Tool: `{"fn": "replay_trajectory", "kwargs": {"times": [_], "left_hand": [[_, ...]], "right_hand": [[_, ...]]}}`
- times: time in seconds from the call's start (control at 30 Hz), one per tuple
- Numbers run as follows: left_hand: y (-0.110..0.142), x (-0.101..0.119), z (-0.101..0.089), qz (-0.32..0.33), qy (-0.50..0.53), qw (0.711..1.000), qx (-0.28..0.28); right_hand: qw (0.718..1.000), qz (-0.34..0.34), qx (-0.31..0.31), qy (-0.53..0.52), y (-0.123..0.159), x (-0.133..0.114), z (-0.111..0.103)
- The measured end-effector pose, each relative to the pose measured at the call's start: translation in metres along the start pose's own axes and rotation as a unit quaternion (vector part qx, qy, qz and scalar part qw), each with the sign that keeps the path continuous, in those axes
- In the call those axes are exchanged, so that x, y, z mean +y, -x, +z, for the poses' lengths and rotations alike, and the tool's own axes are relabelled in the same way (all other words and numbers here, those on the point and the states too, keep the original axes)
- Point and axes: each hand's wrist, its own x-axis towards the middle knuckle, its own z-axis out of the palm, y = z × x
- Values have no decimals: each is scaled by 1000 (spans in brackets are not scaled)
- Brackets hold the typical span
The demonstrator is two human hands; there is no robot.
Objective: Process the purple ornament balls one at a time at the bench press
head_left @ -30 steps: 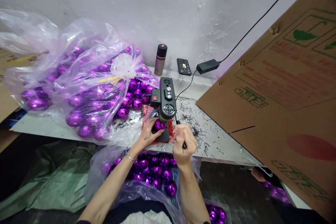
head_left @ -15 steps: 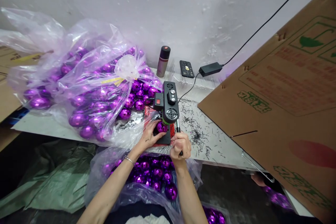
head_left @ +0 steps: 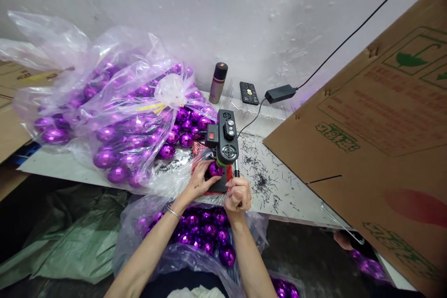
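Observation:
My left hand grips a shiny purple faceted ball, thumb and fingers around it, under the head of a small black bench press with round vents and a red switch. My right hand is wrapped round the press's lever handle, in front of the table edge. The press stands on a red sheet. Below my hands, an open clear bag holds many more purple balls.
Tied clear bags of purple balls crowd the table's left. A spray can, a phone and a power adapter lie behind the press. Black scraps litter the tabletop beside a large cardboard box.
My right hand has shifted slightly left with the lever. My left hand stays on the ball under the press; the view has moved a little.

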Motion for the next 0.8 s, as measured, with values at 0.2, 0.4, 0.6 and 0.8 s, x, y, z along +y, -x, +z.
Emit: {"fn": "replay_trajectory", "kwargs": {"times": [0.2, 0.4, 0.6, 0.8], "left_hand": [[0, -1, 0, 10, 11, 1000, 5], [0, -3, 1, 13, 15, 1000, 5], [0, -4, 2, 6, 9, 1000, 2], [-2, -1, 3, 1, 10, 1000, 14]], "right_hand": [[1000, -4, -4, -27, 1, 3, 2], [999, -20, -15, -36, 3, 7, 2], [998, -30, -27, -38, 13, 12, 3], [998, 39, -21, -43, -30, -13, -8]]}}
